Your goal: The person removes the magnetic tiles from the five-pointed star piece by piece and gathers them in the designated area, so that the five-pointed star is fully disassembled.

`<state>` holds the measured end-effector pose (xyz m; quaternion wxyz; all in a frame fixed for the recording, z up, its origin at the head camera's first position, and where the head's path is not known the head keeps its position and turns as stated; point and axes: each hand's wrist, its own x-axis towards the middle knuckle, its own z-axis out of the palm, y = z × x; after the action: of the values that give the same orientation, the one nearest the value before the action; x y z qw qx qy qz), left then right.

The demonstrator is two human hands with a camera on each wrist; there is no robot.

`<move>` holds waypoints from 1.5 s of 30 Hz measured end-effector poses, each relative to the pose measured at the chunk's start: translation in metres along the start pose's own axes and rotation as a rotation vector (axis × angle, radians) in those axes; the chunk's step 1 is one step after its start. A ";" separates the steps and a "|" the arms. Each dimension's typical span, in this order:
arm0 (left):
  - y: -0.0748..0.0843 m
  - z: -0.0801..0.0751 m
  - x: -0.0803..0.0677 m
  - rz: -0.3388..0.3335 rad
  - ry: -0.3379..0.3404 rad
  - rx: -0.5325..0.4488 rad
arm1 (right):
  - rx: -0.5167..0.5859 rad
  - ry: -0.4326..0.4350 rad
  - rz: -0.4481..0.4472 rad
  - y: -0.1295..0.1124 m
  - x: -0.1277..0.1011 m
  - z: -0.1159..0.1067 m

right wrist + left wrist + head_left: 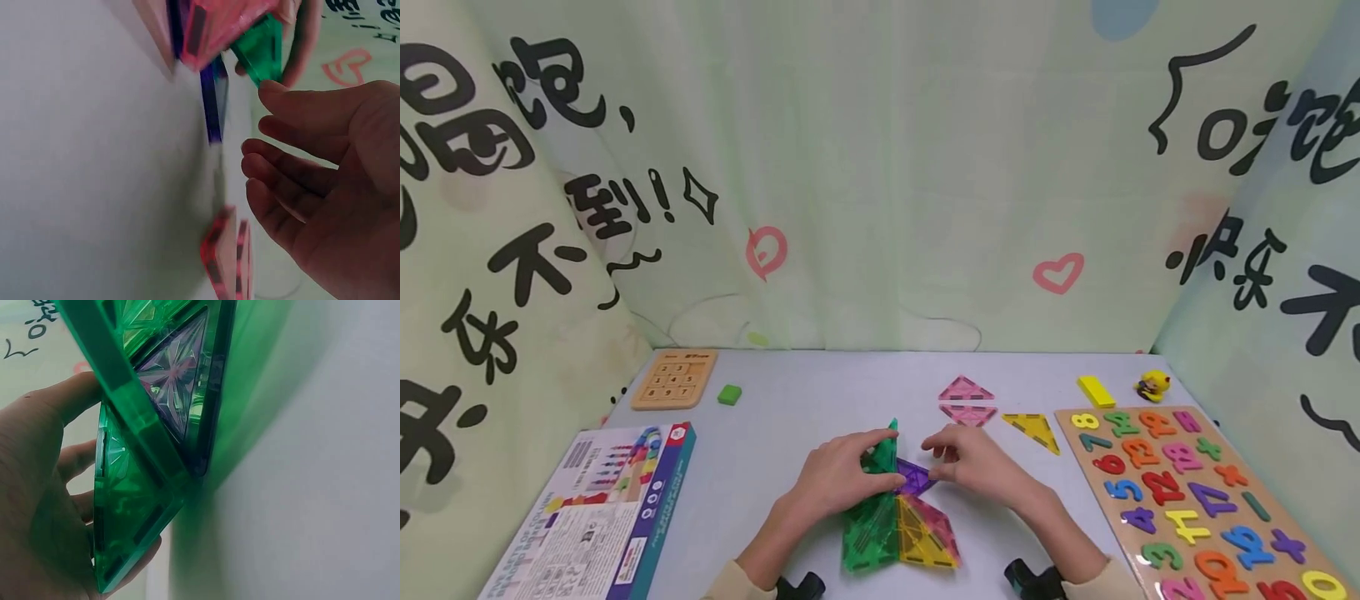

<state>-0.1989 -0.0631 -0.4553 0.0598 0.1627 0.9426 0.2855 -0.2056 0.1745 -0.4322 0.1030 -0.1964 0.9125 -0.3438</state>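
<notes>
My left hand (891, 457) grips a green triangle tile (880, 471) and holds it tilted up on edge; in the left wrist view the same green tile (131, 506) lies between thumb and fingers of that hand (78, 434). A purple tile (914, 477) lies just behind it, joined to flat green (868, 533), yellow (919, 543) and pink (946, 523) tiles. My right hand (934, 462) hovers at the purple tile's right with relaxed fingers (281, 156) and holds nothing. The purple tile's edge (210, 106) shows beside it.
Two pink triangles (967, 400) and a yellow triangle (1033, 430) lie behind the hands. A number puzzle board (1210, 500) fills the right side, a toy box (595, 517) the left. At the back are a sliding number puzzle (673, 379), a green block (729, 394), a yellow block (1096, 391) and a small figure (1152, 385).
</notes>
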 end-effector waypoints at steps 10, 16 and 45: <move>-0.003 -0.004 -0.004 0.026 0.002 -0.008 | -0.125 -0.046 -0.016 -0.009 0.008 0.030; -0.004 -0.004 -0.004 0.026 0.008 -0.008 | -0.123 -0.003 -0.001 -0.008 0.010 0.036; -0.003 -0.005 -0.008 -0.025 0.023 -0.014 | 0.563 0.264 0.312 -0.015 0.010 0.014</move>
<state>-0.1930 -0.0709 -0.4532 0.0535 0.1473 0.9432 0.2930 -0.2056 0.1516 -0.4332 0.0853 0.0277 0.8063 -0.5846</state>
